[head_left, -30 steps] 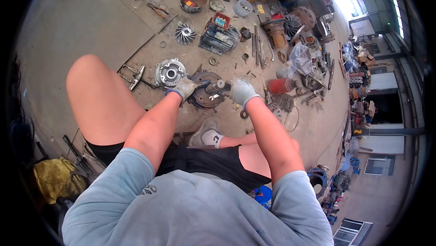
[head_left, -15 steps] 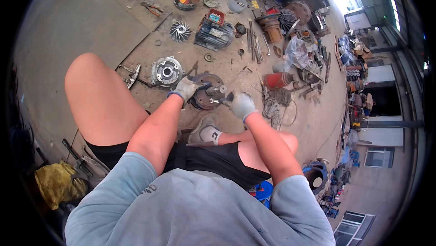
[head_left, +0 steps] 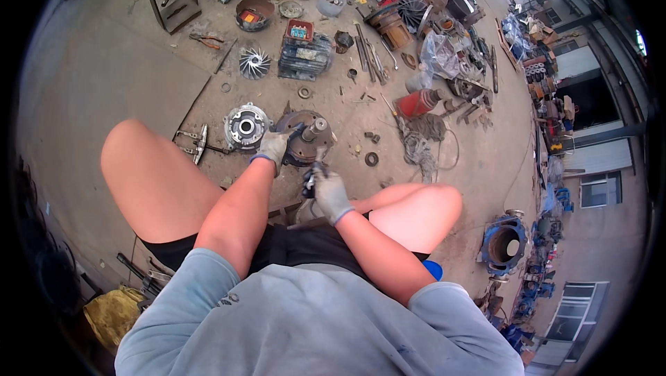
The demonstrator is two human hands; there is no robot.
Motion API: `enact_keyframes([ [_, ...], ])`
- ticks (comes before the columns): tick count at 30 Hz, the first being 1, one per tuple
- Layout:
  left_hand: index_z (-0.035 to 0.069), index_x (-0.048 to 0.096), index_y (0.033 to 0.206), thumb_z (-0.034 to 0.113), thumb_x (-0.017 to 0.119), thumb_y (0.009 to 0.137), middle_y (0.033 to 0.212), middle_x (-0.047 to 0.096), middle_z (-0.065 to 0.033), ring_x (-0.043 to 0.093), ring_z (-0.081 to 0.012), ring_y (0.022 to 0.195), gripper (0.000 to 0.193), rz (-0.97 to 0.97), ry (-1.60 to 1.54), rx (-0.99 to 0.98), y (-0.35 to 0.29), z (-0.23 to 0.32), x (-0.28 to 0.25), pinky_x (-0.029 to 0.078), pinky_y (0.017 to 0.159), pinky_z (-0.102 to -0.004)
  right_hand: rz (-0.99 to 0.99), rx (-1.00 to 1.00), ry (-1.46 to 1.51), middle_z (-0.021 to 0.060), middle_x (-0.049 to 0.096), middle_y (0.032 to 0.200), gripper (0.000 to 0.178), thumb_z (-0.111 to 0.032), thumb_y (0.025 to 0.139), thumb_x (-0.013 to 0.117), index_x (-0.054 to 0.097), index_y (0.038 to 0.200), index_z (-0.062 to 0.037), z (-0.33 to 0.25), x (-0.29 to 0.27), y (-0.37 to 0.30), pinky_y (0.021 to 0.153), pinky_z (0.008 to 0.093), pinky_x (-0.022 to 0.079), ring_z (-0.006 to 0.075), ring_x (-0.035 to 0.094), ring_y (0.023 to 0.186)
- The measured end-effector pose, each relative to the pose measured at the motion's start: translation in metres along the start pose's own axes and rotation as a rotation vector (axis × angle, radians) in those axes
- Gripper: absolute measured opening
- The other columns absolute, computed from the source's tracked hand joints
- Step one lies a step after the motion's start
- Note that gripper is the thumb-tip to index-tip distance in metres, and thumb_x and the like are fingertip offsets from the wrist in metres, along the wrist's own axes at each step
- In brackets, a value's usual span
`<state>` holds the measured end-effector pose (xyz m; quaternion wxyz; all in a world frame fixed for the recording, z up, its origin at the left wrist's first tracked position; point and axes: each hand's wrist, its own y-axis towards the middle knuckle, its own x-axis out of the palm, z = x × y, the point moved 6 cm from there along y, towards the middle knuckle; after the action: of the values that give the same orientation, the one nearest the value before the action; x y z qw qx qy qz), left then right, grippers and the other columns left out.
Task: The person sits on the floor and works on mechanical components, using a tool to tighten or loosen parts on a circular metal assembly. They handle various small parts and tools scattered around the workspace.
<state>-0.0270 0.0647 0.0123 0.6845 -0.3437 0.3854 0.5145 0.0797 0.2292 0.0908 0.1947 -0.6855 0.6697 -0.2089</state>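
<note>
A round, rusty metal flange [head_left: 297, 148] with a short upright shaft [head_left: 316, 128] lies on the floor in front of me. My left hand [head_left: 273, 148], in a pale glove with dark fingers, grips its left rim. Just off the near edge, my right hand [head_left: 328, 192], gloved alike, is closed around a short metal tool [head_left: 320, 154]. The tool's pale tip points at the flange; its exact kind is unclear and the fingers cover its lower part. A silver round housing cover [head_left: 246, 127] with a central hole sits to the left of the flange.
Beyond lie a finned motor [head_left: 305, 57], a fan wheel [head_left: 254, 63] and pliers [head_left: 206, 40]. A gear puller [head_left: 200, 144] is by my left knee. To the right are a dark ring [head_left: 372, 159], a red cylinder [head_left: 419, 103], rope [head_left: 418, 147] and a blue housing [head_left: 504, 244].
My right hand has drawn back toward me and left, taking the tool from beside the shaft to the flange's near edge. My left hand stays on the rim. The view has shifted.
</note>
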Motion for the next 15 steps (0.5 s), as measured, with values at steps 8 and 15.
enact_keyframes([
  [8,0.022,0.066,0.137,0.055,0.068,0.096,0.127,0.071,-0.0064,0.069,-0.021,0.102,0.053,-0.446,-1.654,-0.689,-0.051,0.032,0.008,0.057,0.084,-0.0425,0.306,-0.743,-0.277,0.0117,0.072,0.092,0.033,-0.027,0.112,0.05,0.067,0.109,0.0017,-0.161,-0.008,0.03,0.073,0.0371,0.05,0.0206,0.062,0.076],
  [15,0.031,0.041,0.158,0.045,0.041,0.106,0.091,0.06,-0.0045,0.056,-0.0203,0.073,0.055,-0.169,-1.506,-0.361,-0.019,-0.032,0.015,0.044,0.061,-0.0358,0.311,-0.608,-0.231,0.0071,0.072,0.079,0.034,-0.032,0.11,0.055,0.07,0.103,-0.0021,-0.155,-0.012,0.07,0.068,0.0363,0.052,0.0189,0.068,0.072],
])
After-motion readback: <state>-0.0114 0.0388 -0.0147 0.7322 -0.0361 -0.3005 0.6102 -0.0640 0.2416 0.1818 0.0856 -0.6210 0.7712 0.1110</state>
